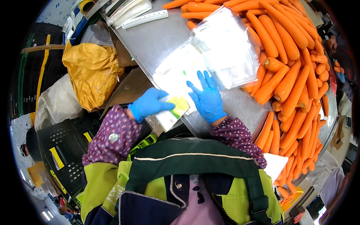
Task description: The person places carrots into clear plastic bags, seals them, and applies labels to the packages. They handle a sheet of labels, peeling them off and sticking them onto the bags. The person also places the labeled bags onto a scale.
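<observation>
My left hand (150, 104), in a blue glove, pinches the near end of a printed bag or sheet (175, 111) with a yellow and green patch and some writing. It hangs over the edge of the metal table (149, 42). Gloved in blue as well, my right hand (208, 98) rests with fingers spread on white, glare-washed packaging (180, 64). Just beyond it lies a stack of clear plastic bags (230, 47), partly against the carrots. Whether the printed piece joins the white packaging cannot be told because of the glare.
A large heap of carrots (289, 81) covers the table's right side. At the far left lie a white perforated strip (144, 19) and plastic film (130, 11). A yellow plastic bag (90, 76) and black crates (63, 157) stand left. A co-worker's gloved hand (341, 77) is at far right.
</observation>
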`<state>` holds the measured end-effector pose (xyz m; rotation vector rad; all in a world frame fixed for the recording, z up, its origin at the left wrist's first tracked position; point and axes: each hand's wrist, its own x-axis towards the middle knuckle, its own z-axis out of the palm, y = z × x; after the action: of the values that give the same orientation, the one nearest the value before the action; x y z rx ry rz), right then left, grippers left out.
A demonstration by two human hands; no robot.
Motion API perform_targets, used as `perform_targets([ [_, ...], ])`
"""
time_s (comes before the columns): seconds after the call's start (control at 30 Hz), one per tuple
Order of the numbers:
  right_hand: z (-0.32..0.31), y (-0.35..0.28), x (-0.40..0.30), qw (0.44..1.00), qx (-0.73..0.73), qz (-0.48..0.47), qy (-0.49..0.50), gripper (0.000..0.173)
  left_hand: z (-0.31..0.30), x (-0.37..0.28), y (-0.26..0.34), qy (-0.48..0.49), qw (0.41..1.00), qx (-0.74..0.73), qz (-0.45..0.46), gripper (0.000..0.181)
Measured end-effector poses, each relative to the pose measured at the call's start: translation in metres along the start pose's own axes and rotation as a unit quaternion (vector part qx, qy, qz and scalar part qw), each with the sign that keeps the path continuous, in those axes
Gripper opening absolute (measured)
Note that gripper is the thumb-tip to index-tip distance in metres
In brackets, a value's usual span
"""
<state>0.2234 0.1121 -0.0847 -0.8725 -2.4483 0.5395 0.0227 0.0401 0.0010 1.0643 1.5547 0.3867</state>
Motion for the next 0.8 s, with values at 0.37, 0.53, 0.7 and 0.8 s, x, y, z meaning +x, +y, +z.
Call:
perform_targets([
  [0.37,0.001,0.005,0.001,0.981,0.124,0.06,0.138,0.009,0.017,-0.026,-0.03,0.082,0.951,-0.298,0.027,0.032],
  [0.53,-0.005,0.002,0.003,0.973,0.158,0.099,0.135,0.006,0.018,-0.019,-0.025,0.12,0.944,-0.298,0.067,0.029],
  [0.7,-0.003,0.008,0.004,0.971,0.17,0.119,0.121,0.007,0.012,-0.028,-0.014,0.111,0.944,-0.297,0.086,0.027],
  [0.8,-0.005,0.008,0.004,0.961,0.195,0.166,0.101,0.008,0.007,-0.03,-0.014,0.112,0.946,-0.294,0.081,0.027],
])
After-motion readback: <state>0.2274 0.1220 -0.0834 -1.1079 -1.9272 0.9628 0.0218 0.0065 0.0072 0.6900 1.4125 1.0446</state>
